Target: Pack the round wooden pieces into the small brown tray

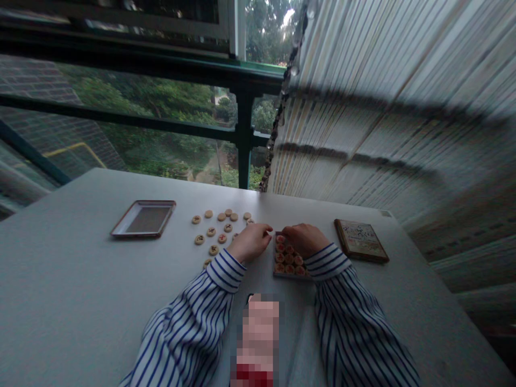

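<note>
A small shallow box (274, 269) holds rows of round xiangqi pieces (289, 258) with red characters. My right hand (308, 239) is over its far part, fingers curled down at the far left corner; whatever they grip is hidden. Just left of the box, my left hand (253, 242) hovers with its fingers bent together toward the right; I cannot make out anything in them. Loose xiangqi pieces (213, 250) lie scattered on the table to the left of that hand, some with dark characters, some blank side up, at least one red. My left hand and sleeve cover a few.
An open, shallow tray (169, 215) lies on the white table (100, 290) at the left. To the right rests a flat brown box or lid (362, 240) with a printed top. A pixelated object (258, 338) is at the near edge. Beyond are window railings (244, 134) and a striped curtain (342, 107).
</note>
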{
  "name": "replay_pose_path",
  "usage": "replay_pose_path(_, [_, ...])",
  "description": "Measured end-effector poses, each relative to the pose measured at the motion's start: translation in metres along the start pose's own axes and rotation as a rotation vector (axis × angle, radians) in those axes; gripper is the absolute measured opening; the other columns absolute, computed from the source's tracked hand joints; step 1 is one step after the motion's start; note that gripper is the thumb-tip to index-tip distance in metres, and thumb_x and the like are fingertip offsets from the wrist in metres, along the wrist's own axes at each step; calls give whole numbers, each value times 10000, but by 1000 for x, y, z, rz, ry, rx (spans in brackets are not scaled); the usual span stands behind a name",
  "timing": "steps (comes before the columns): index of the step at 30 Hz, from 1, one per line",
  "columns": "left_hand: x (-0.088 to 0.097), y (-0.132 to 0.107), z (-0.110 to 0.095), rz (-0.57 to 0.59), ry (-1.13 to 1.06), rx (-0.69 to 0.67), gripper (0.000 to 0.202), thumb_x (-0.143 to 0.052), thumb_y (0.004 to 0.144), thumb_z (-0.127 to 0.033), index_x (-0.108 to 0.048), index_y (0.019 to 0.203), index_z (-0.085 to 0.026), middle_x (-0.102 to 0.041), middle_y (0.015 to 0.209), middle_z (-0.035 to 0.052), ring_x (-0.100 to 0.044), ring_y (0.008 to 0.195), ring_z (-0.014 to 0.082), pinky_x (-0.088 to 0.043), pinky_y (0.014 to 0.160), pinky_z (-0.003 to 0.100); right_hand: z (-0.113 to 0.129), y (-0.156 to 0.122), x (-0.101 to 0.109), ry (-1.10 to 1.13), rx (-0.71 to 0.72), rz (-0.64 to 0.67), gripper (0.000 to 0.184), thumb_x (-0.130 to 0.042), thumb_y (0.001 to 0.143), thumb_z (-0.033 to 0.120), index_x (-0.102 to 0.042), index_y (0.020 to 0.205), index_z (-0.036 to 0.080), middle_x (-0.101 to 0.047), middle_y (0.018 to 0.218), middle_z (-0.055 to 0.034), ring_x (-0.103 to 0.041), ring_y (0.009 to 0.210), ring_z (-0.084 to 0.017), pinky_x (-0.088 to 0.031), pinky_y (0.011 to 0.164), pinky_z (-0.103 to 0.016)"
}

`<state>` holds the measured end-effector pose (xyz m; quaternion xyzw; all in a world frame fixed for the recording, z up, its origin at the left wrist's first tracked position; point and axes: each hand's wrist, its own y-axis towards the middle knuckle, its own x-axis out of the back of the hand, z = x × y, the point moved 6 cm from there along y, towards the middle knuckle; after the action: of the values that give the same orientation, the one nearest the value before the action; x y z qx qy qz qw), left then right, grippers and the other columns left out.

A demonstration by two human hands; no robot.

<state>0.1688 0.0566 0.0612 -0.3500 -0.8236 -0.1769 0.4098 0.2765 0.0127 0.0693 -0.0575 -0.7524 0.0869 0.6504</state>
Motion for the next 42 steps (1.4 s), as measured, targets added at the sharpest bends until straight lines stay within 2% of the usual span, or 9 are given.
replay_pose_path(5, [10, -2, -2, -72, -9, 0, 319, -421, 780, -208, -592, 1037, -132, -644, 1003, 85, -580, 933, 177, -427, 815, 260, -8, -6, 13, -1, -12, -111, 273, -350, 851, 241, -589, 978, 204, -650, 875, -89, -600, 798, -192, -405, 630, -258])
replay_pose_path(9, [22, -4, 1, -149, -29, -6, 303, -431, 781, -233, -605, 1013, -145, -660, 938, 76, -602, 852, 170, -450, 773, 263, -9, -10, 22, 18, -5, -214, 278, -348, 859, 252, -587, 990, 199, -651, 872, -89, -595, 795, -186, -397, 645, -258])
replay_pose_path(17, [55, -14, 4, -292, -136, -29, 288, -440, 777, -254, -607, 987, -150, -669, 887, 54, -612, 807, 150, -469, 748, 258, -10, -24, 46, 119, 27, -432, 248, -390, 843, 211, -592, 984, 182, -654, 879, -70, -580, 822, -162, -390, 724, -252])
replay_pose_path(25, [82, -31, 2, -409, -105, -6, 282, -450, 772, -295, -618, 958, -165, -676, 841, 39, -616, 731, 151, -479, 675, 251, -9, -33, 58, 162, 74, -538, 234, -405, 837, 191, -595, 971, 163, -658, 857, -67, -573, 797, -149, -385, 724, -253])
replay_pose_path(29, [86, -43, 17, -437, -116, 40, 297, -456, 769, -341, -615, 955, -173, -672, 863, 40, -615, 751, 159, -481, 696, 267, -5, -35, 60, 152, 84, -568, 230, -397, 843, 202, -596, 954, 167, -657, 833, -60, -571, 773, -148, -380, 704, -252])
replay_pose_path(35, [90, -63, 48, -549, -132, 97, 302, -472, 763, -401, -619, 908, -180, -665, 858, 34, -611, 757, 157, -479, 680, 257, 8, -38, 65, 156, 118, -615, 216, -407, 839, 220, -602, 916, 174, -654, 826, -52, -564, 773, -148, -369, 705, -253])
replay_pose_path(42, [73, -79, 73, -567, -28, 116, 285, -462, 765, -371, -597, 919, -173, -645, 870, 44, -600, 771, 161, -473, 726, 282, 19, -41, 68, 201, 117, -656, 215, -408, 841, 228, -604, 913, 178, -652, 818, -45, -562, 778, -143, -363, 714, -250])
